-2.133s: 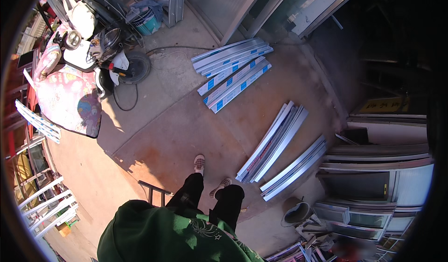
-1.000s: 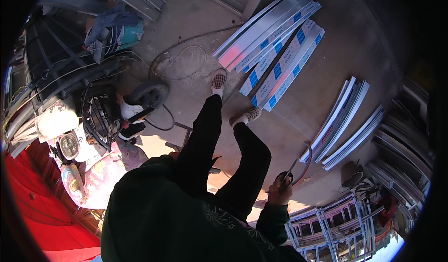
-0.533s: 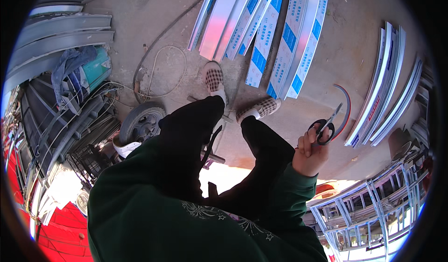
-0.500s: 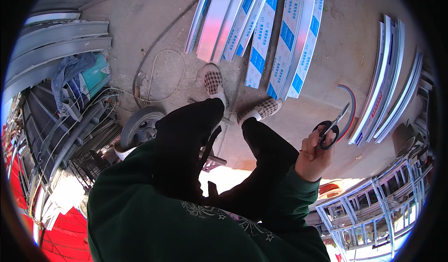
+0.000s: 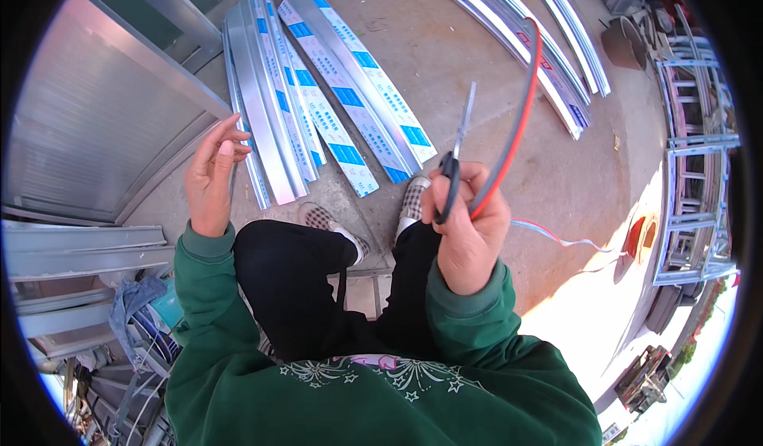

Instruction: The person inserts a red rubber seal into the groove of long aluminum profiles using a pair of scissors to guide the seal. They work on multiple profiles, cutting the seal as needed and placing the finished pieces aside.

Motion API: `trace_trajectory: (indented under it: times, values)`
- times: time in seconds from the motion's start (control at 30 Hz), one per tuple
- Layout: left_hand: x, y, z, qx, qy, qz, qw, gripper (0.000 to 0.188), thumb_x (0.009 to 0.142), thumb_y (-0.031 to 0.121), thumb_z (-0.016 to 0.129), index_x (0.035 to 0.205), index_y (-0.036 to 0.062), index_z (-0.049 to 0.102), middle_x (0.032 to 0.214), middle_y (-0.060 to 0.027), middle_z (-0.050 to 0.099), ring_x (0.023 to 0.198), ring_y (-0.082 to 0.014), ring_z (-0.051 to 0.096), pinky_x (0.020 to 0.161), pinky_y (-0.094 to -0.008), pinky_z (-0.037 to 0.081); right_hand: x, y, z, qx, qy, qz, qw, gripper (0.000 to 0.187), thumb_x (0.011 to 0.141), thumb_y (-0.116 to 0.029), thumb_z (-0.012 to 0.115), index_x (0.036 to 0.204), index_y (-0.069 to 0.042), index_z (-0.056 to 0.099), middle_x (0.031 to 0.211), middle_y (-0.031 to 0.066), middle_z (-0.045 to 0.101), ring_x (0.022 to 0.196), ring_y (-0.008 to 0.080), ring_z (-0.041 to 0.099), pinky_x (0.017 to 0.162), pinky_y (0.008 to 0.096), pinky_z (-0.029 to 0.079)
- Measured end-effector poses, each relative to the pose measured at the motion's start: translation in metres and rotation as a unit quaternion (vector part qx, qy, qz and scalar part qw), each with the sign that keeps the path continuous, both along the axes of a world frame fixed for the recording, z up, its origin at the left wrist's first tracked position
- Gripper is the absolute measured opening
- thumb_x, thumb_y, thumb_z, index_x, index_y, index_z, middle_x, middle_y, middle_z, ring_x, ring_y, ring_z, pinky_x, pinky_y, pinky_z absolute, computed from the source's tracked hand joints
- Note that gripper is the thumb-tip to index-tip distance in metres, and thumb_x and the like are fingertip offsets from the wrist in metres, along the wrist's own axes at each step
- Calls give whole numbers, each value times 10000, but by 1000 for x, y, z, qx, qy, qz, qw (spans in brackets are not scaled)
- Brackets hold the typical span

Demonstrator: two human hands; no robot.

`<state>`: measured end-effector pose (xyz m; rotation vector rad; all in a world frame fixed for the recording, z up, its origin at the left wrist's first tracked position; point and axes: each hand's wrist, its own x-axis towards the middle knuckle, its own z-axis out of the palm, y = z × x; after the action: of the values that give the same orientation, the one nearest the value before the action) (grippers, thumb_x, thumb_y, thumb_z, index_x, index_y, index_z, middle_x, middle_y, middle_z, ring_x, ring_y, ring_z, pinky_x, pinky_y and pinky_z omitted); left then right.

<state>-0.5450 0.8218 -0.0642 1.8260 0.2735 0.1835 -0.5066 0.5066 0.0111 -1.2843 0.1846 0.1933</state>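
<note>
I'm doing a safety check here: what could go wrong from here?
The scissors and the red-and-grey strip share the right hand, so either might slip. The scissors' metal end is uncovered and could nick the left hand if that reaches across. The right shoe is close to the metal profiles, so a step forward might catch them.

In right grip (image 5: 469, 235), black on scissor handles (image 5: 450, 188), red-and-grey on flexible strip (image 5: 520, 120); beyond it leftward, blue-and-white on metal profiles (image 5: 347, 96).

Printed lettering (image 5: 322, 58) runs along film-covered profiles (image 5: 347, 96).
</note>
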Motion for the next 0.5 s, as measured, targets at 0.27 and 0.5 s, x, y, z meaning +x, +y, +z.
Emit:
trace_trajectory:
  times: [0.27,0.5]
  values:
    - [-12,-170,120,-98,-47,-227,968,734,1015,406,625,1580,57,310,1225,-175,598,1107,-227,600,999,-366,470,-25,18,-14,-266,-343,-40,900,227,885,-87,716,1031,-15,558,805,198,685,687,362,679,582,408,514]
    - [10,-206,95,-262,-1,-154,953,425,1120,303,385,1028,-38,621,1156,-211,699,1043,-254,678,924,-355,544,-54,-1,-11,-392,-315,-6,864,327,884,-166,708,1098,-6,520,876,211,681,784,404,683,637,465,520]
